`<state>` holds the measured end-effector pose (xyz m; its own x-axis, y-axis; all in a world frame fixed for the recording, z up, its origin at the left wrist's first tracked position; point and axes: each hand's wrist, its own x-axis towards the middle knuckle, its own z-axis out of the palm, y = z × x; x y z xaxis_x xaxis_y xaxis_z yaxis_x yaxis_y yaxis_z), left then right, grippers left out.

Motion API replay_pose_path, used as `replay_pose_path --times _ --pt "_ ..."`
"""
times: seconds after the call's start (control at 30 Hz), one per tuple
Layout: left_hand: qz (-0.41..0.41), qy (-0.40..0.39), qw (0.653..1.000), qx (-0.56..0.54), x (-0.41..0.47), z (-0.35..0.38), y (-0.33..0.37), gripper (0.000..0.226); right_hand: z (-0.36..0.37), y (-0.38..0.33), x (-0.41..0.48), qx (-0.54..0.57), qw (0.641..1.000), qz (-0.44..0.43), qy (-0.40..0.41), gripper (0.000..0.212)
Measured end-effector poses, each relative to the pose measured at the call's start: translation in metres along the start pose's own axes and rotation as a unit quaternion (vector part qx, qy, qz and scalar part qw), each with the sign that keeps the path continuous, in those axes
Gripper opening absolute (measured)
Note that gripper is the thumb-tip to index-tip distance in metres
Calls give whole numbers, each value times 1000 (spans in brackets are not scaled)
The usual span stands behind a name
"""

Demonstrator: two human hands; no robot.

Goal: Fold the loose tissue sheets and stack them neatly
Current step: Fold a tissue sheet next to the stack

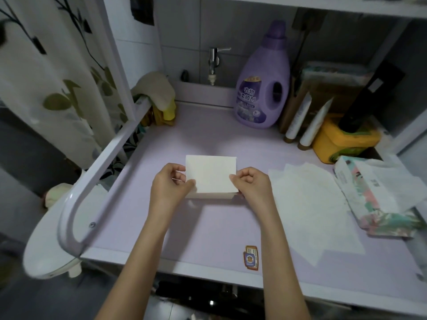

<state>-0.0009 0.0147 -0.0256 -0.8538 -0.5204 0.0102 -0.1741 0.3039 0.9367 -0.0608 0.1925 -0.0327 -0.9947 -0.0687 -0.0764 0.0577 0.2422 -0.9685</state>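
A folded white tissue sheet is held just above the lilac tabletop, a small neat rectangle. My left hand pinches its left edge and my right hand pinches its right edge near the lower corner. A second white edge shows just beneath the sheet's near side. To the right, several loose unfolded tissue sheets lie spread flat and overlapping on the table.
An opened tissue pack lies at the right edge. A purple softener bottle, two white tubes and a yellow box stand at the back. A tap, a cloth and a white rail are on the left.
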Motion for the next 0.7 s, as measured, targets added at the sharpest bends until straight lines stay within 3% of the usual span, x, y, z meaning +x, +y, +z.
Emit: replay_pose_path --times 0.37,0.5,0.6,0.7 --pt "13 16 999 -36 -3 6 -2 43 7 2 -1 72 996 16 40 23" --pt "-75 -77 985 -132 -4 14 5 50 5 -12 -7 107 992 45 -50 51" --pt "-92 -107 982 -127 -1 24 7 59 9 -17 -12 94 985 63 -131 57" --pt "-110 -105 980 -127 5 29 8 60 11 -23 -14 103 981 80 -147 59"
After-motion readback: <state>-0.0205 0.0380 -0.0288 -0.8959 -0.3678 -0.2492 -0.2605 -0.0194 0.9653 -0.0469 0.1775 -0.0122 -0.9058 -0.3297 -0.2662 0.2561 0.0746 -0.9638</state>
